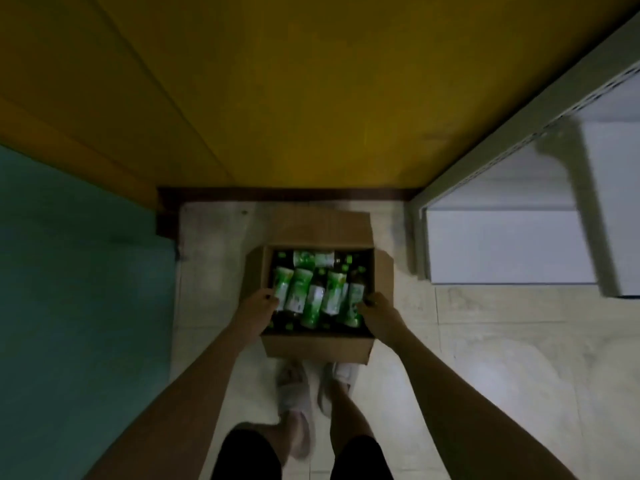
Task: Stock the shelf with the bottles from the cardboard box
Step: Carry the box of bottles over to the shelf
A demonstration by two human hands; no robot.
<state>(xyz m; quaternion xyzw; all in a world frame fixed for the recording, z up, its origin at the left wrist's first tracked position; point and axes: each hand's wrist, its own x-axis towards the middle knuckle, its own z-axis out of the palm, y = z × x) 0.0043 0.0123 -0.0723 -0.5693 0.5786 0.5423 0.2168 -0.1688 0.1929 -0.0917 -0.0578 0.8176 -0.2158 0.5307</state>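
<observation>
At six o'clock, closest to us, we see our own legs in dark shorts [304, 455] and pale shoes [294, 386] standing on the tiled floor [485, 358]. Our two bare forearms reach out from the bottom corners toward the middle of the view and meet the box [317, 348], which sits just past the toes of the shoes with its flaps folded open. Our left hand [254, 308] holds the box's nine o'clock edge, fingers curled over the rim and touching the nearest bottle there. Our right hand [379, 317] grips the three o'clock edge the same way, fingers hooked over the cardboard wall. Whether the box rests on the floor or hangs a little above it we cannot tell. Inside the box lie the bottles [313, 296], dark with green caps and green-and-white labels; a row lies on its side across the top, and beneath it other bottles stand upright, only their caps showing. The picture is dim and somewhat blurred, so the label print cannot be read. At two to three o'clock, near the box but apart from it, stands the shelf [505, 244], a pale metal unit with a perforated upright and white boards. At nine o'clock a teal surface [79, 289] runs down the side of the view. Farthest off, at twelve o'clock, a yellow wall [277, 91] rises behind the box, with a dark skirting [284, 194] along its foot.
</observation>
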